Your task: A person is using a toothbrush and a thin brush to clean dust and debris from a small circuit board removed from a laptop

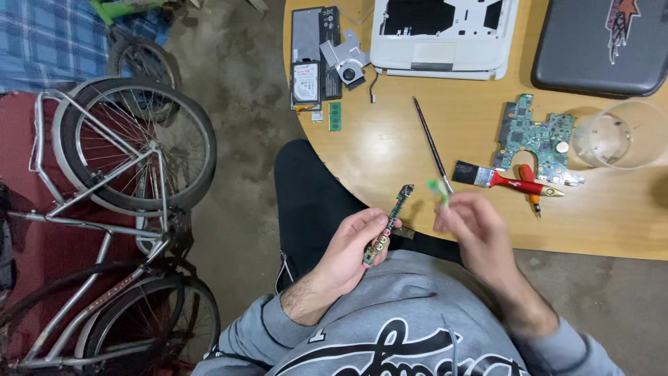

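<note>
Clearly narrow green circuit strip [387, 224], blurred, perhaps green tool [438, 188]

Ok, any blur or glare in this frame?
Head view: the right hand and its green-tipped tool are motion-blurred; the left hand and small circuit board stay sharp; a soft glare patch sits on the table; wide-lens bending at the edges.

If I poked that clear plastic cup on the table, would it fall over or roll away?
The clear plastic cup looks thin and almost empty, so it is probably very light and would slide or tip at a poke. Tipped over, its round wall would likely let it roll along the wooden table.
</note>
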